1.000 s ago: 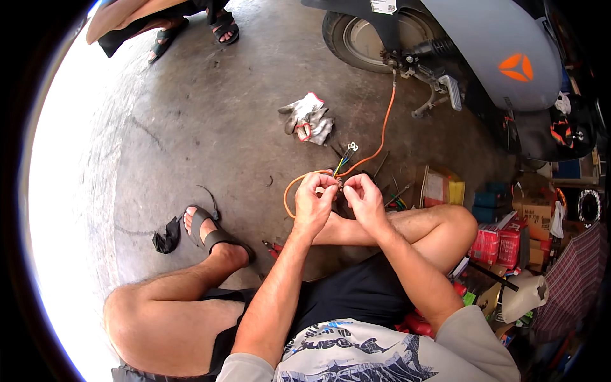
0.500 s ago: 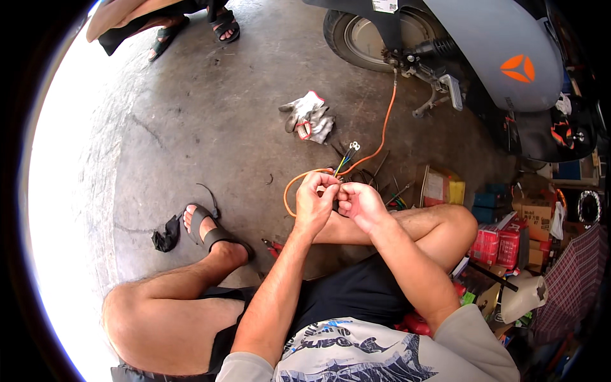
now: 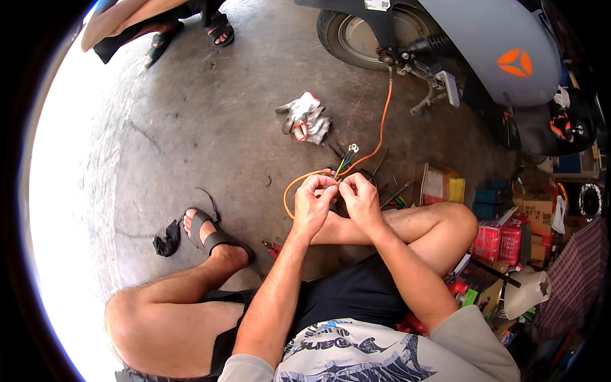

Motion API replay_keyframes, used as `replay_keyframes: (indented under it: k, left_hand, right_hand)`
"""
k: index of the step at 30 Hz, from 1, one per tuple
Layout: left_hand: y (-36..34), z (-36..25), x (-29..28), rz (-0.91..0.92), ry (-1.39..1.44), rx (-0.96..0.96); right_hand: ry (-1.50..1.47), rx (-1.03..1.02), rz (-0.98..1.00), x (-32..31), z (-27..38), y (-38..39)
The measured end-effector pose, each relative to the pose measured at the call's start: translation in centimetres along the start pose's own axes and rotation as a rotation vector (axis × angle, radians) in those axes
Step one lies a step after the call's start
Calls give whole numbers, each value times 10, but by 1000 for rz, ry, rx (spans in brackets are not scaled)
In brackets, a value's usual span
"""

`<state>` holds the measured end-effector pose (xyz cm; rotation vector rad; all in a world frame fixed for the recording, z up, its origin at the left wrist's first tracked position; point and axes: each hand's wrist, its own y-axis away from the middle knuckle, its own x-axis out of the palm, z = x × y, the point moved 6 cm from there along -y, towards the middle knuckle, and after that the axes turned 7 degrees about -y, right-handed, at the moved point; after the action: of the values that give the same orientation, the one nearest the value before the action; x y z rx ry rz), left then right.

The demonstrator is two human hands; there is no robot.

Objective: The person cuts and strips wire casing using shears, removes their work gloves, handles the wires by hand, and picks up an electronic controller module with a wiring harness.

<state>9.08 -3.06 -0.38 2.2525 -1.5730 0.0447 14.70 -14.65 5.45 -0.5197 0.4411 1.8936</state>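
Note:
My left hand and my right hand are held close together in front of me, fingertips pinching the end of an orange cable. The cable runs from the grey scooter down across the concrete floor and loops to my hands. A bundle of thin coloured wires with ring terminals sticks out just beyond my fingers. What exactly lies between my fingertips is hidden.
A pair of grey and red work gloves lies on the floor. Red pliers lie by my knee. Boxes and packets crowd the right side. Another person's sandalled feet are at the top left. A black rag lies beside my foot.
My hands have drawn closer together on the cable end; the right hand's fingers shifted toward the left hand. Nothing else moved.

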Motion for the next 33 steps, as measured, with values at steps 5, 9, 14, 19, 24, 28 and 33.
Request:
replay_keyframes:
  k: [5,9,14,19,24,28,33]
  left_hand:
    - [-3,9,-13,-39,234,-70]
    - [-4,8,-15,-103,357,-164]
    - [-3,12,-19,-124,373,-140]
    - [-4,15,-22,-137,339,-136]
    - [-4,17,-21,-130,320,-118]
    - [-2,17,-18,-166,312,-120]
    - [-3,18,-18,-158,330,-113]
  right_hand:
    - [-423,270,-82,-10,-26,-1]
    - [-562,268,35,12,-39,0]
    - [-716,301,51,44,-37,-4]
    - [-797,251,41,55,-36,-7]
    - [-760,254,28,53,-35,-6]
    - [-769,314,38,54,-40,-3]
    - [-782,336,-20,55,-43,-1]
